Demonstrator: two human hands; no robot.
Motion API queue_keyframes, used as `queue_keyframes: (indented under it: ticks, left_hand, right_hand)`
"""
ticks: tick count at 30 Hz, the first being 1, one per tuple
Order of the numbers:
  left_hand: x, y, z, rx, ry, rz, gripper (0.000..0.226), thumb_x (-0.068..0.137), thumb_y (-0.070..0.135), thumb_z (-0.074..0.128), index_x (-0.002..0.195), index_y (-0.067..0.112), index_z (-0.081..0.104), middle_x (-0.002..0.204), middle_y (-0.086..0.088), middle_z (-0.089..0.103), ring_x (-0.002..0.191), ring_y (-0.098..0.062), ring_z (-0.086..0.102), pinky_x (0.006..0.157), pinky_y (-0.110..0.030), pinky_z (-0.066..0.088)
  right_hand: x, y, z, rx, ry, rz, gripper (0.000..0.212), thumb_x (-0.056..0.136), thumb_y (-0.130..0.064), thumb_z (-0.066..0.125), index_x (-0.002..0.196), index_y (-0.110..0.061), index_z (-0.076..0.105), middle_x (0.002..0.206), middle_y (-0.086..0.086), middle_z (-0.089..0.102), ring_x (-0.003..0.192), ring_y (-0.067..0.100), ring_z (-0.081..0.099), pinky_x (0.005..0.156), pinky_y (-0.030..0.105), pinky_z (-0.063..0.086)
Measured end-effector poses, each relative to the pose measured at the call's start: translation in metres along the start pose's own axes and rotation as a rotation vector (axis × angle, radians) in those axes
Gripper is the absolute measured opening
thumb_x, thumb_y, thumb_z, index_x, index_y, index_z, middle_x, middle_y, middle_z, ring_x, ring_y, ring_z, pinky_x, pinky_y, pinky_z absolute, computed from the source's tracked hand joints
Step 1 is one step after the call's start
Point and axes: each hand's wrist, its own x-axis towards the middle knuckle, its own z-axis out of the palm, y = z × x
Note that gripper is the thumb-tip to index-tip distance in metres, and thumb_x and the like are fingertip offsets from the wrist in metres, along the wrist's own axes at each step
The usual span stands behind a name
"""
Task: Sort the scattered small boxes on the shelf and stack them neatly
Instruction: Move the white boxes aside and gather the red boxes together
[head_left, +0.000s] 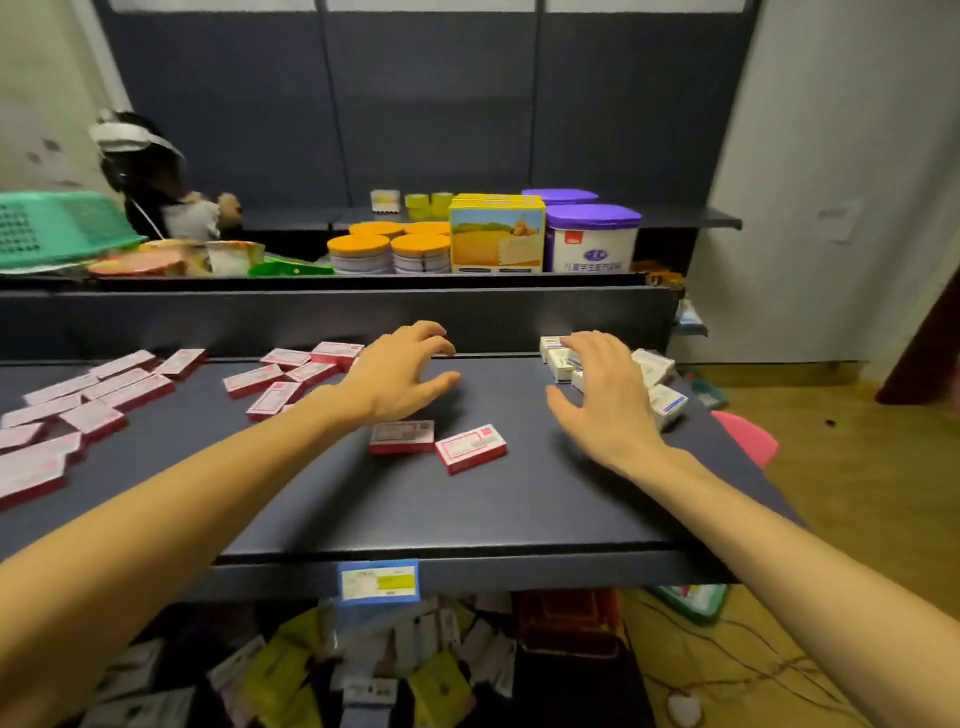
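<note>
Several flat red-and-white boxes lie scattered on the dark shelf (467, 509): a big spread at the left (93, 410), a cluster behind my left wrist (291, 374), and two loose ones in the middle (402, 436) (470, 448). At the right end, white-and-blue boxes (657, 384) sit in a loose pile. My left hand (402, 371) hovers over the shelf's middle with fingers spread and slightly bent, holding nothing. My right hand (605, 392) reaches over the white boxes, fingers spread, partly hiding them; whether it touches them is unclear.
The upper shelf carries orange-lidded tins (387, 252), a yellow carton (496, 236), purple-lidded tubs (592, 236) and a green basket (57, 226). A person (150, 182) crouches at the back left. Mixed packets (363, 670) fill the space below. A price tag (378, 581) hangs on the front edge.
</note>
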Motion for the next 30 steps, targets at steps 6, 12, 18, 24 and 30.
queue_keyframes:
  ticks: [6, 12, 18, 24, 30]
  left_hand:
    - [-0.048, -0.056, -0.027, 0.074, 0.009, -0.232, 0.043, 0.094, 0.048, 0.058, 0.129, 0.022, 0.062, 0.143, -0.002, 0.049, 0.122, -0.023, 0.056, 0.097, -0.041, 0.052]
    - [-0.070, -0.105, -0.035, 0.116, -0.153, -0.434, 0.058, 0.091, 0.053, 0.059, 0.140, 0.023, 0.051, 0.149, -0.004, 0.047, 0.122, -0.026, 0.058, 0.098, -0.045, 0.053]
    - [-0.065, -0.140, -0.033, 0.131, -0.140, -0.444, 0.054, 0.091, 0.054, 0.060, 0.135, 0.023, 0.054, 0.138, -0.002, 0.058, 0.117, -0.023, 0.060, 0.092, -0.040, 0.054]
    - [-0.041, -0.160, -0.023, 0.106, -0.088, -0.320, 0.059, 0.091, 0.057, 0.059, 0.138, 0.023, 0.052, 0.142, -0.003, 0.055, 0.125, -0.023, 0.054, 0.096, -0.042, 0.050]
    - [-0.021, -0.175, -0.011, 0.053, -0.111, -0.212, 0.059, 0.089, 0.056, 0.063, 0.138, 0.026, 0.051, 0.139, 0.000, 0.056, 0.122, -0.020, 0.055, 0.095, -0.039, 0.051]
  right_hand:
    - [0.014, -0.059, 0.041, 0.086, -0.219, -0.012, 0.061, 0.090, -0.034, 0.064, 0.145, -0.016, 0.045, 0.146, 0.004, 0.049, 0.137, 0.022, 0.040, 0.113, 0.040, 0.034]
    - [0.041, -0.097, 0.076, 0.118, -0.314, 0.026, 0.062, 0.091, -0.035, 0.065, 0.147, -0.021, 0.042, 0.149, 0.002, 0.047, 0.139, 0.022, 0.040, 0.112, 0.042, 0.039]
    - [0.068, -0.121, 0.114, 0.118, -0.408, 0.029, 0.068, 0.089, -0.033, 0.070, 0.149, -0.021, 0.040, 0.150, 0.002, 0.047, 0.138, 0.023, 0.041, 0.109, 0.043, 0.043]
    - [0.084, -0.133, 0.143, 0.114, -0.438, 0.007, 0.073, 0.085, -0.032, 0.077, 0.147, -0.020, 0.041, 0.146, 0.003, 0.051, 0.132, 0.022, 0.046, 0.103, 0.036, 0.044]
    - [0.090, -0.133, 0.157, 0.135, -0.425, -0.020, 0.059, 0.085, -0.032, 0.076, 0.138, -0.024, 0.052, 0.136, -0.002, 0.059, 0.121, 0.015, 0.053, 0.095, 0.030, 0.049]
